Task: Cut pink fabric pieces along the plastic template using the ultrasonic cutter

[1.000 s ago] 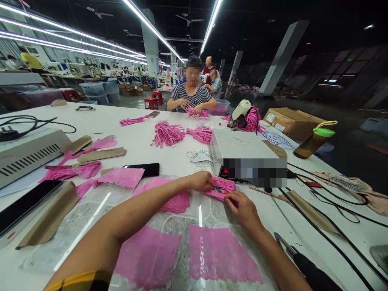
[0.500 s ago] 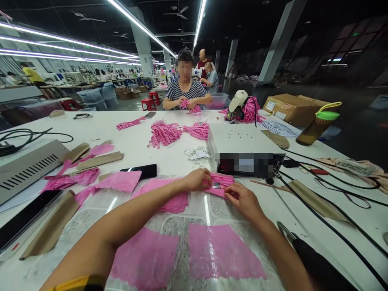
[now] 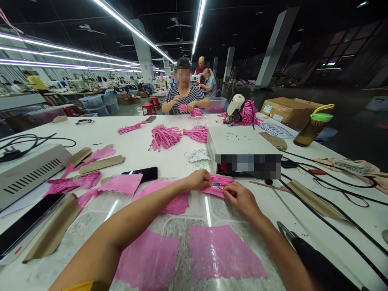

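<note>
Both hands work at a bundle of pink fabric strips (image 3: pixel 222 178) in front of the white box machine. My left hand (image 3: pixel 198 180) has its fingers closed on the left end of a strip. My right hand (image 3: pixel 241 196) pinches the right end of the same pink fabric strip (image 3: pixel 214 190), near the bundle. Small shiny bits show between the hands, too small to name. Under my left forearm lies a stack of pink fabric pieces (image 3: pixel 176 202). Two flat pink panels (image 3: pixel 224 250) lie nearer, under or on a clear sheet.
The white box machine (image 3: pixel 242 141) stands just beyond my hands. A black phone (image 3: pixel 141 174) lies left of them. Black cables (image 3: pixel 321 212) and a dark-handled tool (image 3: pixel 315 258) are at right. Across the table a co-worker (image 3: pixel 186 95) handles pink strips.
My hands keep nearly the same place and hold on the strip. The view has tilted slightly up. Across the table, the co-worker's hands have moved apart.
</note>
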